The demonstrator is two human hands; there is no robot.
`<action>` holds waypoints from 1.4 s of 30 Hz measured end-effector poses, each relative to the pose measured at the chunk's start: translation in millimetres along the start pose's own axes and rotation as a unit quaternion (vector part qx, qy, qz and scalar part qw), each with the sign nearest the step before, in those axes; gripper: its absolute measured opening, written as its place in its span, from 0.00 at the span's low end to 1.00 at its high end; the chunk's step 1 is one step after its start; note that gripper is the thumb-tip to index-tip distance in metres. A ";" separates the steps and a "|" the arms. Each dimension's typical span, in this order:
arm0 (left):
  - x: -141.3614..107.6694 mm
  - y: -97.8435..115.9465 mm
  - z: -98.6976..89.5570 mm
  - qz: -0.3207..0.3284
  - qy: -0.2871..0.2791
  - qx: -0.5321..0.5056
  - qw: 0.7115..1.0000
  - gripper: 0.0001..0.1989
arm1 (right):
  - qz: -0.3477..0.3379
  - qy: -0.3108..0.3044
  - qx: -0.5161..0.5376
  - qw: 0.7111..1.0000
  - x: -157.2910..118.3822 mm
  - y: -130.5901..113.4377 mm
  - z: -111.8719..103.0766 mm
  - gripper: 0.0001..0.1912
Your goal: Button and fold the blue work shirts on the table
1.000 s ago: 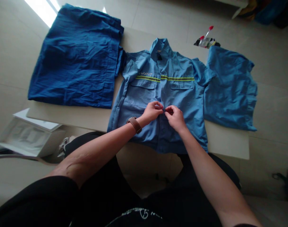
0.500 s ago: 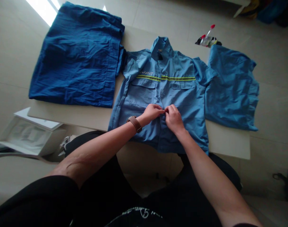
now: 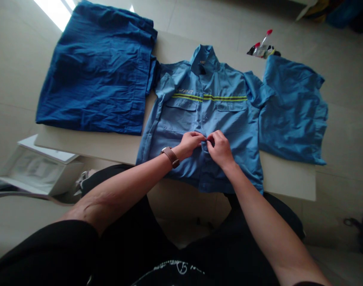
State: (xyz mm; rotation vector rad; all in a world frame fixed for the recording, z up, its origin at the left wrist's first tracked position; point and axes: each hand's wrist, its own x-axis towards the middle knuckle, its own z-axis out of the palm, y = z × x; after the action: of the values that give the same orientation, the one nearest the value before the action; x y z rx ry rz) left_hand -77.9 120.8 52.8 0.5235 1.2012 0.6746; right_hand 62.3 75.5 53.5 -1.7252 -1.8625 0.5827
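A light blue work jacket [image 3: 181, 119] with a yellow-striped chest band lies front up, its collar at the far end and its lower hem over the table's near edge. My left hand [image 3: 192, 143], with a brown-strapped watch on the wrist, pinches the jacket's front edge at the middle. Close beside it, my right hand [image 3: 219, 147] pinches the opposite side of the front opening. The fingertips nearly meet over the placket, and whatever fastening lies between them is too small to make out.
Folded dark blue clothing [image 3: 95, 75] covers the left of the white table [image 3: 288, 174]. Folded light blue clothing [image 3: 293, 111] lies on the right. Beyond the table are red-capped bottles [image 3: 263, 45]. A white box [image 3: 41, 167] stands lower left.
My fingertips have shifted slightly and drawn a little apart at the placket. Both hands keep their pinch on the jacket, which lies much as before.
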 end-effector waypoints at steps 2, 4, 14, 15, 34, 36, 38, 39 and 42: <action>-0.1 1.2 0.7 0.010 0.004 0.009 1.000 0.11 | -0.001 0.002 0.001 1.000 -0.1 -0.2 -0.9 0.07; 0.5 1.9 1.4 0.016 0.006 0.009 1.000 0.11 | -0.005 0.007 0.001 1.000 -0.2 -0.6 -2.1 0.06; 3.7 1.5 4.4 0.016 -0.002 -0.042 0.999 0.16 | -0.016 0.024 -0.008 1.000 -1.0 -6.6 -8.9 0.07; 2.8 2.0 4.6 0.022 -0.004 -0.042 0.999 0.15 | -0.014 0.028 -0.008 0.999 -0.9 -6.4 -9.1 0.07; -3.9 8.3 4.7 0.082 -0.023 0.028 0.996 0.14 | 0.086 0.070 0.092 0.990 6.4 -1.9 -4.9 0.05; -4.8 7.8 3.7 0.087 -0.037 0.070 0.993 0.11 | 0.112 0.073 0.117 0.984 6.0 1.0 -2.6 0.05; -4.7 6.8 1.8 0.091 -0.066 0.122 0.986 0.10 | 0.132 0.077 0.141 0.978 5.4 3.6 -0.3 0.06; -4.4 6.3 0.7 0.097 -0.079 0.144 0.982 0.12 | 0.140 0.079 0.153 0.975 5.2 4.7 0.8 0.07; -3.0 5.2 -1.8 0.121 -0.095 0.181 0.971 0.15 | 0.155 0.076 0.176 0.969 5.0 6.8 2.5 0.08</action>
State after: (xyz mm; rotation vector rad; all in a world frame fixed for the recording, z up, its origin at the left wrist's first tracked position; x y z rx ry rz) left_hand -81.3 122.3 57.8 1.0308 1.0918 0.5955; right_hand 65.8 81.2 47.7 -1.7680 -1.2998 0.8213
